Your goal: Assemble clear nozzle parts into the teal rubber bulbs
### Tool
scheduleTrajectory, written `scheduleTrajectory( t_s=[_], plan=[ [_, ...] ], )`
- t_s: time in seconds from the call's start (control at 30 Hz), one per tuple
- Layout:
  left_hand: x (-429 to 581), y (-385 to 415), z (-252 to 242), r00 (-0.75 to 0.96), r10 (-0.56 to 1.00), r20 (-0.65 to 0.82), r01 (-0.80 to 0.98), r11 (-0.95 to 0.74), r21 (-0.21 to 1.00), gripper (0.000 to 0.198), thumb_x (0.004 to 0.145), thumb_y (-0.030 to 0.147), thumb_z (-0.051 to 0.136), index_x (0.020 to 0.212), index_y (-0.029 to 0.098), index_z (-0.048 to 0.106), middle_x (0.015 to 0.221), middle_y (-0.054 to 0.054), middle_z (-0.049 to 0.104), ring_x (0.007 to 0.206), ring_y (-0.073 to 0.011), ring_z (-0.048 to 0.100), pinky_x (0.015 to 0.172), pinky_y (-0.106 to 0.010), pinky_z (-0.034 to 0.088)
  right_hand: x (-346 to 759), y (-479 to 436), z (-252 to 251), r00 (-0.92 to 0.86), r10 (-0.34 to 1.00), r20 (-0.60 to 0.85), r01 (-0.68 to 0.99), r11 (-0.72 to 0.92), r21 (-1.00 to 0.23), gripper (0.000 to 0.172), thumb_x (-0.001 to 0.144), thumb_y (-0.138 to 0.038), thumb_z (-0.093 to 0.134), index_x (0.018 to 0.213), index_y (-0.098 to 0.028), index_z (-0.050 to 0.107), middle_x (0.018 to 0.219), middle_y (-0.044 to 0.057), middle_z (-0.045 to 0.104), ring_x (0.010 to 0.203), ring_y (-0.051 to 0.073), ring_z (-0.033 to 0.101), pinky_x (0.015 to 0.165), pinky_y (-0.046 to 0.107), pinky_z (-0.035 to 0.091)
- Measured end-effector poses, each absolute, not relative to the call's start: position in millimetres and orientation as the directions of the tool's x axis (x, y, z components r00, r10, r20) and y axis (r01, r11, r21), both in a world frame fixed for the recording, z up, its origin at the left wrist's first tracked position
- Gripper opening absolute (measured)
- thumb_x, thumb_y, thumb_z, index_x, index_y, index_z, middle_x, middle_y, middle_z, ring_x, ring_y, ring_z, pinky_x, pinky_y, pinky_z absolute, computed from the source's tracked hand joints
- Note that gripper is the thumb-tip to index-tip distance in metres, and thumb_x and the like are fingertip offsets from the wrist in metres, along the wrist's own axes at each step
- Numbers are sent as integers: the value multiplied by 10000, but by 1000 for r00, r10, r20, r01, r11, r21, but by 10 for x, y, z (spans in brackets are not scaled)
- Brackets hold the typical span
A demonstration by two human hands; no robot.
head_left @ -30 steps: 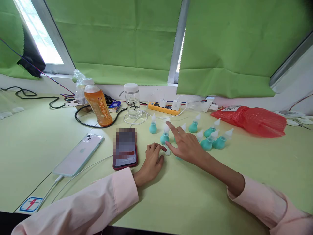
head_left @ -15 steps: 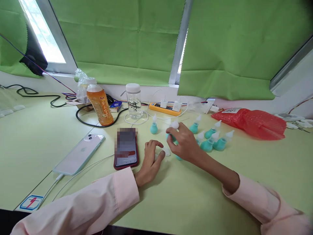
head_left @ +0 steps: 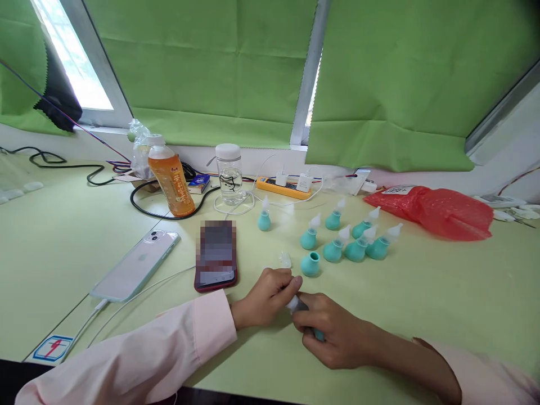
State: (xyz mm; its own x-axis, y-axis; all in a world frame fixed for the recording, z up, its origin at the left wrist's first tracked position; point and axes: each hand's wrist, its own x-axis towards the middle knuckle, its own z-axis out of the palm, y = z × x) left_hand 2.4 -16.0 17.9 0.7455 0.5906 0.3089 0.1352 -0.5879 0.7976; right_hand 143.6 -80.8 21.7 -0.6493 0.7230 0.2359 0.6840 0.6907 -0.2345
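Observation:
My right hand [head_left: 335, 333] grips a teal rubber bulb [head_left: 319, 335] low over the green table [head_left: 400, 315]. My left hand [head_left: 265, 295] pinches that bulb's clear white tip [head_left: 292, 304], so both hands meet on one piece. Just beyond them stands a teal bulb without a tip [head_left: 311, 264], and a loose clear tip [head_left: 285, 259] lies beside it. Several more teal bulbs with clear tips [head_left: 356, 247] stand in a loose group further back.
A red phone [head_left: 216, 256] lies left of my hands, and a pale phone [head_left: 137, 265] on a white cable sits further left. At the back are an orange drink bottle [head_left: 172, 184], a glass jar [head_left: 229, 174], a power strip [head_left: 285, 188] and a red plastic bag [head_left: 434, 209].
My right hand picked a tipped teal bulb out of the group and drew it toward me. My left hand left the loose tip on the table and closed on the held bulb's tip.

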Motion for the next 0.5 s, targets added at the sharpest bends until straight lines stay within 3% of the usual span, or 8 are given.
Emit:
scheduleTrajectory(
  t_s=[0.13,0.2,0.27,0.33,0.4,0.5],
  plan=[
    [37,-56,310,726,682,86,177,-307,935,472,857,407,166,466,170,284,419,46,273,407,-68,264,418,-214,246,1463,-800,274,-705,645,294,625,761,-170,130,600,-90,377,543,-176,455,580,18,383,535,130,342,456,234,267],
    [19,80,347,648,757,79,253,-313,915,501,862,414,111,482,164,322,411,41,300,397,-70,291,419,-210,268,1480,-793,328,-734,636,240,611,772,-177,173,642,-78,369,675,-170,512,661,46,435,596,147,395,488,242,321],
    [-10,234,355,550,811,198,435,-481,762,465,857,421,201,537,149,399,457,30,351,434,-83,342,444,-211,288,1496,-785,370,-737,655,169,610,751,-252,287,689,-45,345,902,-163,498,807,77,477,683,153,447,561,262,387],
    [-39,361,334,550,783,290,643,-619,451,341,831,405,338,695,131,489,566,-10,460,535,-129,430,490,-232,323,1512,-784,370,-718,682,137,606,710,-360,376,735,-31,324,1074,-177,394,931,88,486,762,148,483,645,287,424],
    [-60,438,285,587,758,284,731,-647,217,254,819,344,402,874,113,493,681,-59,530,665,-187,483,533,-260,363,1529,-791,318,-647,745,162,608,633,-480,381,777,-68,342,1135,-197,314,1013,90,488,854,152,504,728,319,433],
    [-83,481,188,641,731,232,723,-677,137,179,798,241,458,930,125,493,796,-85,561,803,-214,496,623,-285,407,1547,-796,190,-457,860,229,566,480,-670,322,783,-182,452,1080,-209,331,1029,86,514,948,178,510,794,347,428]
  ],
)
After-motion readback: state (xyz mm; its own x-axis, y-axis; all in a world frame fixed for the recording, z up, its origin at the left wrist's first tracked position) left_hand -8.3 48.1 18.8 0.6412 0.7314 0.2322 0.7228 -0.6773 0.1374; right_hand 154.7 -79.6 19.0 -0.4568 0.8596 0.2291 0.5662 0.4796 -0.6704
